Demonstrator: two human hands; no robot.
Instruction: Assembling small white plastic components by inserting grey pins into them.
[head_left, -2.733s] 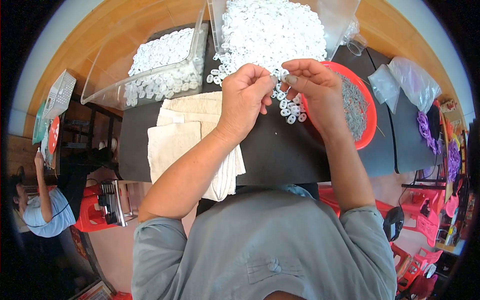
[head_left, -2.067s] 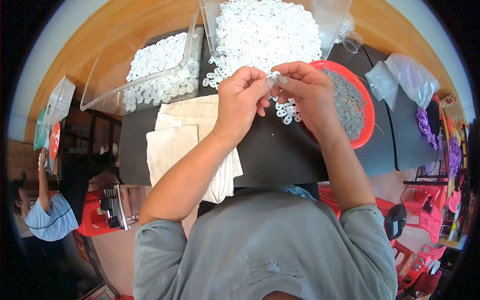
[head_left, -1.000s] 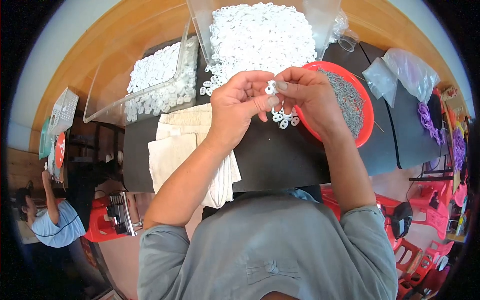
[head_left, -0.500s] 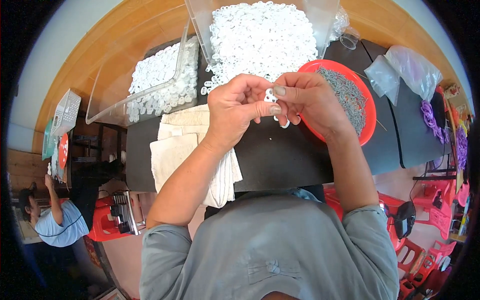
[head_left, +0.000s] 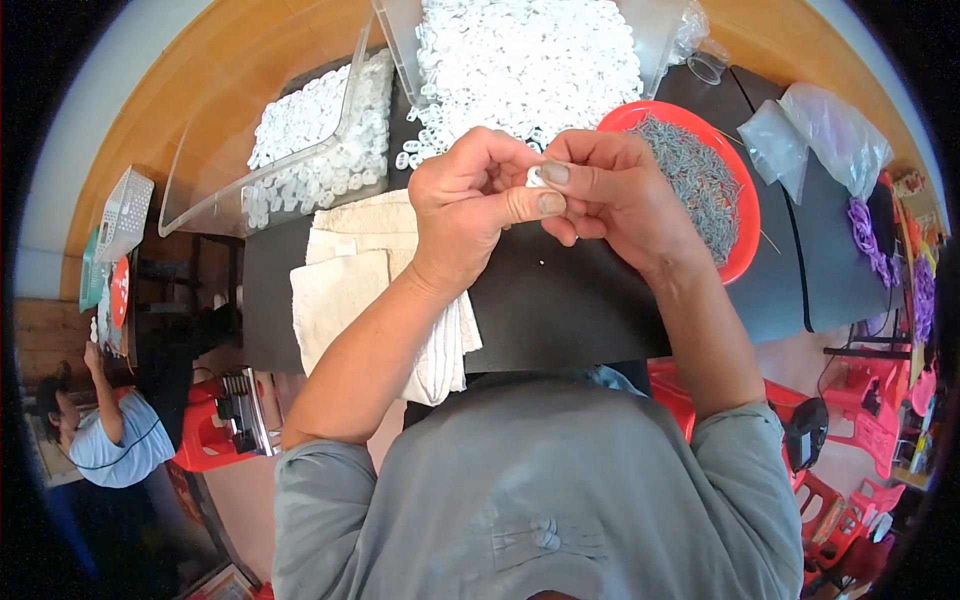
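Both my hands meet over the black table [head_left: 560,310], thumbs and fingertips pressed around a small white plastic piece [head_left: 535,177]. My left hand [head_left: 465,195] pinches it from the left, thumb in front. From the right, my right hand [head_left: 610,190] grips the same piece with thumb and forefinger, its other fingers curled beneath. Fingers cover most of the piece. Beyond the hands lies a large heap of similar white oval pieces [head_left: 525,75] spilling from a clear bin. Beside my right wrist stands a red bowl [head_left: 742,255] full of thin grey screw-like pieces [head_left: 690,175].
Folded cream cloths [head_left: 340,290] lie under my left forearm. A tipped clear bin [head_left: 215,200] with more white pieces sits at the far left. Plastic bags [head_left: 835,140] rest at the far right. At left, another person [head_left: 120,445] works at a separate table.
My fingers have closed further over the white piece, so less of it shows. A white piece that hung below my right fingers is out of sight. The view has shifted slightly.
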